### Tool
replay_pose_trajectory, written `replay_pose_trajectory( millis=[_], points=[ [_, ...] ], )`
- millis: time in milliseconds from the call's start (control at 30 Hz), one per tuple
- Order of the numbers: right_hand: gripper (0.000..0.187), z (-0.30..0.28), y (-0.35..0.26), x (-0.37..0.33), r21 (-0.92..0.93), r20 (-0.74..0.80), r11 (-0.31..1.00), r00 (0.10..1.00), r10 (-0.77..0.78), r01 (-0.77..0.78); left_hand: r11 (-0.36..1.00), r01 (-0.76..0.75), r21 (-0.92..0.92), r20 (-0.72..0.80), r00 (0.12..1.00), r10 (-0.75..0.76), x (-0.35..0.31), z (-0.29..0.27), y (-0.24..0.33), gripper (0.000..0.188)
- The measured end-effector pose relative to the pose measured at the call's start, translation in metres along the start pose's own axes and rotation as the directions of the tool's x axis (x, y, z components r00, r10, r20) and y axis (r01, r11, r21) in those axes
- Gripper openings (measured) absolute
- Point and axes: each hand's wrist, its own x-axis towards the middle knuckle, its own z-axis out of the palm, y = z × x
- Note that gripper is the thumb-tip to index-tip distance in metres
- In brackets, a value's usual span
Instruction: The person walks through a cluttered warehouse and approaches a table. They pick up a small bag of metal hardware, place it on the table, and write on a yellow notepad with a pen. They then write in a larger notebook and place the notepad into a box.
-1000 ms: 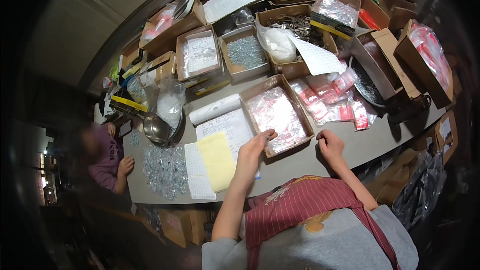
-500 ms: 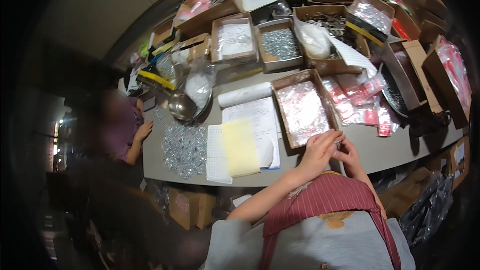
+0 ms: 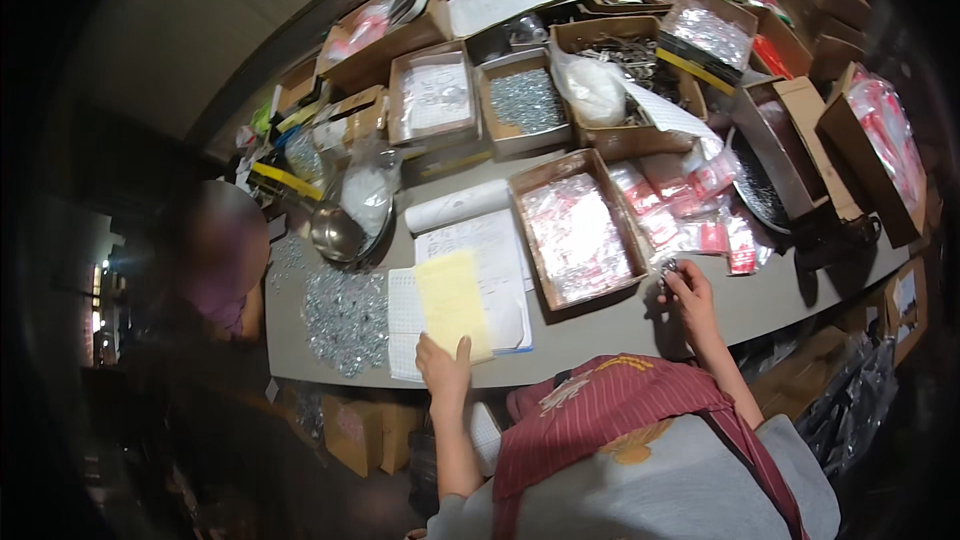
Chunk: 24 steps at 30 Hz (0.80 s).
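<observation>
Compared with half a second ago, when both hands meet at the near end of the box (image 3: 555, 172), I now see them well apart. The right hand (image 3: 692, 295) is pinched on a small cluster of shiny metal pieces (image 3: 668, 266), at its fingertips, above the table just right of the box. The left hand (image 3: 443, 370) has its fingers spread over the near end of the yellow sheet (image 3: 450, 300); I cannot tell whether it presses or only hovers. I judge that the work is now divided: right hand bearing the pieces, left attending to the paper. From the left hand, the sheet's long axis runs away from the body, its far end leaning slightly left. The cluster is too small for me to read an axis or direction.
</observation>
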Motion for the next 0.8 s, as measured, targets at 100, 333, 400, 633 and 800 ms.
replay_pose_trajectory(
  millis=[100,333,400,633,800],
  points=[
    [0.015,0.007,-0.019,0.009,-0.016,0.040,0.996,0.995,-0.088,0.089,0.990,0.087,0.114,0.020,0.996,-0.089,-0.016,-0.004,0.016,0.091],
    [0.033,-0.002,-0.003,0.039,-0.369,0.052,0.923,0.994,-0.093,0.106,0.988,0.150,0.036,-0.040,0.988,-0.149,-0.010,0.001,0.007,0.098],
    [0.034,-0.003,0.000,0.032,-0.405,0.076,0.913,0.997,-0.011,0.041,0.979,0.191,0.066,-0.040,0.981,-0.189,-0.009,0.002,0.003,0.100],
    [0.035,0.022,-0.001,0.021,0.030,0.133,0.975,0.967,0.216,-0.221,0.726,0.259,-0.637,0.089,0.960,-0.265,-0.008,0.008,-0.010,0.067],
    [0.029,0.031,-0.015,0.023,0.084,0.144,0.973,0.969,0.200,-0.214,0.290,-0.093,-0.953,-0.171,0.951,-0.257,-0.004,-0.029,0.053,0.047]
  ],
)
